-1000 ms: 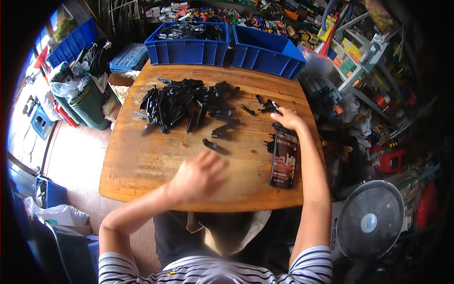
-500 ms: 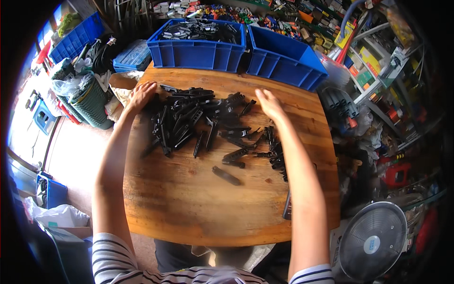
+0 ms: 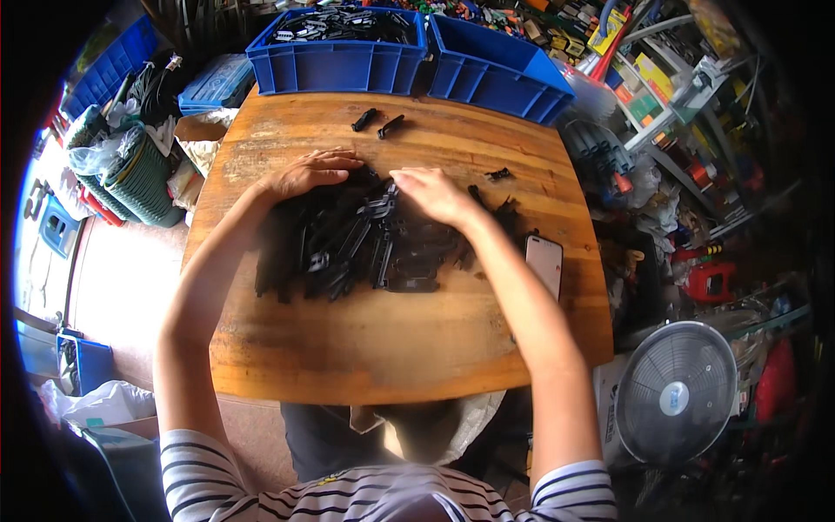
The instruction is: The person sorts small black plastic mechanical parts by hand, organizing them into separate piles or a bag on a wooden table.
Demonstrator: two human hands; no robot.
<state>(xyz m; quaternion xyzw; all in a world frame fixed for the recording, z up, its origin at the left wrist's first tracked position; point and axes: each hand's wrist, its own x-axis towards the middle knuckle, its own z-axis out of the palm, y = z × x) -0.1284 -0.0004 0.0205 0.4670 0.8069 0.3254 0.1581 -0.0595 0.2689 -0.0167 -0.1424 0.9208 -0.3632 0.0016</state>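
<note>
A heap of slim black plastic parts (image 3: 335, 239) lies on the wooden table (image 3: 365, 348), between my forearms; some pieces are smeared by motion. My left hand (image 3: 309, 174) rests along the heap's far left edge, fingers stretched out and pointing right. Opposite it, my right hand (image 3: 433, 195) lies at the far right edge with its fingers extended to the left. Both hands are open and grip nothing; the heap sits on their near side. Several black pieces (image 3: 500, 217) lie partly hidden beside my right forearm.
Two loose black pieces lie toward the table's far edge. At that edge stand a blue crate (image 3: 335, 71) full of black parts and another blue crate (image 3: 496, 78). A phone (image 3: 544, 261) lies right of my right forearm. A grey fan (image 3: 676, 393) stands off the right side.
My hands have come closer together at the heap's far side. The black parts are bunched more tightly between my arms. The view has shifted, and the phone shows more fully.
</note>
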